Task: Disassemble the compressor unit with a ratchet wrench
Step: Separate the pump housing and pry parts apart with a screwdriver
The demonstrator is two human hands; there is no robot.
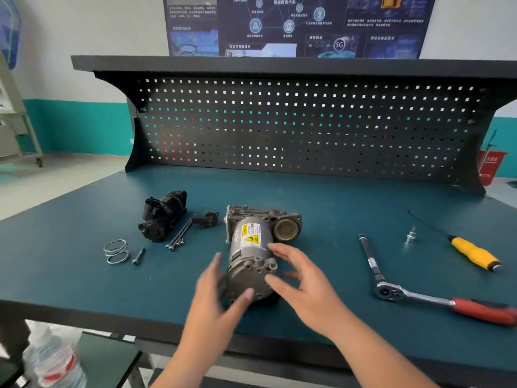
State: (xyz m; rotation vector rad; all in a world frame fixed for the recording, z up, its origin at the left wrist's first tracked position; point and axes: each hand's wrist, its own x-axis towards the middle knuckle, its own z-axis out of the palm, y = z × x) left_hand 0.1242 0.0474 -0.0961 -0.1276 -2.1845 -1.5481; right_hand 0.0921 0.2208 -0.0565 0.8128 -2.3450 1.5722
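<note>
The left hand and right hand flank the compressor unit, fingers spread, gripping nothing. The ratchet wrench lies on the bench, well to their right

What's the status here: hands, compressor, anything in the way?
Left hand and right hand open, either side of grey cylindrical metal compressor unit. Red-handled ratchet wrench lying untouched at right. Nothing blocking.

Probably a workshop: pegboard workbench, ratchet wrench.
</note>
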